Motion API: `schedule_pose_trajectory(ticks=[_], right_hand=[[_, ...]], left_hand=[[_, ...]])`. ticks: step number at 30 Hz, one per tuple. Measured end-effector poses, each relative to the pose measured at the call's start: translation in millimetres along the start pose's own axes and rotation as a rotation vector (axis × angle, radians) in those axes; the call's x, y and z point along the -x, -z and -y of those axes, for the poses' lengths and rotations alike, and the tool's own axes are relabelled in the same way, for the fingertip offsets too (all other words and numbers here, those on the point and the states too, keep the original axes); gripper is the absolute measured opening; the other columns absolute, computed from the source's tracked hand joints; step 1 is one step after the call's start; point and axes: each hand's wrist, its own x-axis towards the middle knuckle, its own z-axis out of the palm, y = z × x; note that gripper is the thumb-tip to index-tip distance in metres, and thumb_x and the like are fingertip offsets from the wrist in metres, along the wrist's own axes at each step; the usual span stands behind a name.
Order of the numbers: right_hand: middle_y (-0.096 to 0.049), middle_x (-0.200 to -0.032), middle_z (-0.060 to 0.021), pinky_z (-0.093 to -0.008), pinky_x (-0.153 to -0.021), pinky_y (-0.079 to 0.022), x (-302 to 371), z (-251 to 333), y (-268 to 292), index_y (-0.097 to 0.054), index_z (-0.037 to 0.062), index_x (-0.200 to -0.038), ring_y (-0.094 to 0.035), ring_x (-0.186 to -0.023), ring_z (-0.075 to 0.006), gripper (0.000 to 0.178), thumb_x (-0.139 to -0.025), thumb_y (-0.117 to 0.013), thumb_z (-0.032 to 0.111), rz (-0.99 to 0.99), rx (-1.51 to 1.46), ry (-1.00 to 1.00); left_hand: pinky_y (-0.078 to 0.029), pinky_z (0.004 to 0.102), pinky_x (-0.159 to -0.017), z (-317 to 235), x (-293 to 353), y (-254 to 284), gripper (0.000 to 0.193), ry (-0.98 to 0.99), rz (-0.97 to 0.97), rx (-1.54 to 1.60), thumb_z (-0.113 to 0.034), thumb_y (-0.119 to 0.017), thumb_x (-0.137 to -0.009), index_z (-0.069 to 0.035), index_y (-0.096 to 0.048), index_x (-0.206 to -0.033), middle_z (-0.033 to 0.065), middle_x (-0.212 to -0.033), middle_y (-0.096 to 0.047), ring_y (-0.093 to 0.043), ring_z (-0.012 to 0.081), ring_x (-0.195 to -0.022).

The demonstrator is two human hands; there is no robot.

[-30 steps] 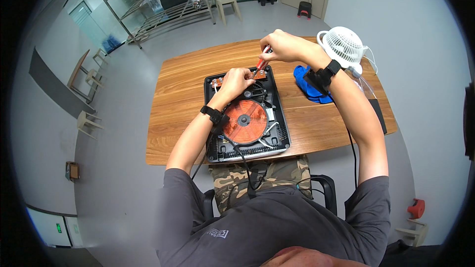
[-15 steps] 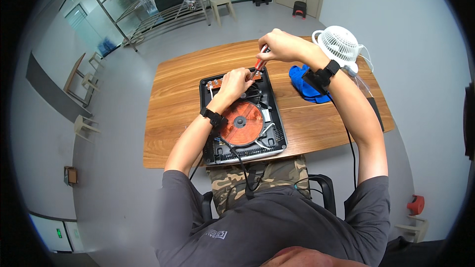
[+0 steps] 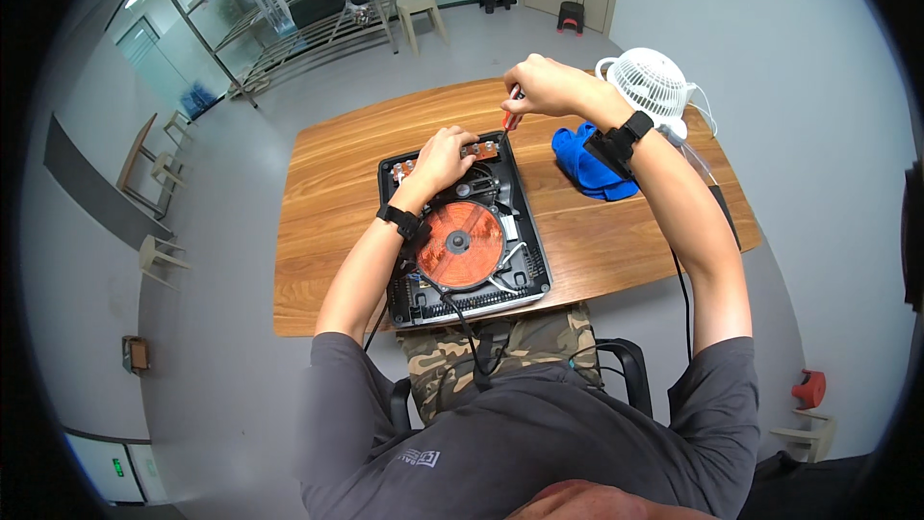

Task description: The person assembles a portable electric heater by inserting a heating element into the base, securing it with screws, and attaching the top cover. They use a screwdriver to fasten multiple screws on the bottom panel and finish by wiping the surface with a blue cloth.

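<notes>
An opened induction cooker (image 3: 527,270) lies on the table in front of me, its black casing showing a round copper-coloured coil (image 3: 460,243). Along its far end runs a narrow orange circuit board (image 3: 488,149). My left hand (image 3: 444,158) rests over the middle of that board, fingers apart and partly hidden. My right hand (image 3: 544,85) is closed round a red-handled screwdriver (image 3: 512,118), held steeply with its shaft pointing down to the board's right end. Whether the tip sits in a screw is too small to tell.
The wooden table (image 3: 332,221) carries a blue cloth (image 3: 589,169) and a white fan (image 3: 652,82) right of the cooker. Dark cables hang near both forearms. Beyond stand a metal shelf rack (image 3: 318,50) and a beige stool (image 3: 419,6).
My left fingers have drawn away from the screwdriver's shaft, leftward along the circuit board. The screwdriver now stands more upright in my right hand. The whole view has shifted slightly.
</notes>
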Motion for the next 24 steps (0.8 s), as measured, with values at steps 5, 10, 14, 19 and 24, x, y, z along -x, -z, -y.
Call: schedule_pose_trajectory(ticks=[5,10,14,19,24], right_hand=[[-0.074,-0.086,-0.0227,-0.0427,-0.079,-0.058,-10,-11,-12,-0.074,-0.0046,-0.093,-0.072,-0.083,-0.0373,0.039,-0.089,-0.073,0.034,0.013,-0.015,-0.006],[-0.074,-0.086,-0.0228,-0.0421,-0.078,-0.059,-17,-9,-19,-0.074,-0.0054,-0.092,-0.072,-0.083,-0.0374,0.039,-0.089,-0.073,0.033,0.051,-0.01,-0.005],[-0.073,-0.085,-0.0232,-0.0418,-0.077,-0.059,-23,-11,-24,-0.073,-0.0057,-0.092,-0.072,-0.082,-0.0375,0.038,-0.089,-0.073,0.033,0.043,0.004,0.004],[-0.073,-0.085,-0.0235,-0.0418,-0.077,-0.059,-27,-10,-27,-0.073,-0.0058,-0.092,-0.072,-0.081,-0.0372,0.038,-0.089,-0.073,0.032,0.065,0.004,0.008],[-0.073,-0.084,-0.0233,-0.0417,-0.075,-0.058,-31,-12,-32,-0.073,-0.0058,-0.092,-0.072,-0.081,-0.0371,0.039,-0.089,-0.074,0.033,0.071,0.021,0.012]], left_hand=[[-0.053,0.0448,-0.095,8,-2,-7,0.029,0.013,0.106,0.019,-0.012,-0.073,-0.085,-0.009,-0.075,-0.114,0.0154,-0.11,-0.071,-0.066,0.0362,-0.107],[-0.054,0.0454,-0.091,10,-4,-10,0.029,0.043,0.114,0.038,-0.007,-0.074,-0.083,-0.006,-0.075,-0.111,0.0169,-0.107,-0.073,-0.068,0.037,-0.102],[-0.055,0.0462,-0.092,14,-7,-14,0.025,0.066,0.133,0.058,-0.006,-0.071,-0.083,-0.009,-0.077,-0.107,0.0149,-0.106,-0.074,-0.068,0.0359,-0.104],[-0.055,0.0452,-0.09,13,-4,-13,0.026,0.06,0.105,0.053,-0.006,-0.073,-0.082,-0.007,-0.077,-0.108,0.0149,-0.107,-0.073,-0.069,0.0356,-0.103],[-0.055,0.045,-0.091,8,-4,-9,0.03,0.069,0.137,0.054,-0.006,-0.074,-0.081,-0.006,-0.076,-0.11,0.0142,-0.108,-0.073,-0.068,0.0354,-0.104]])
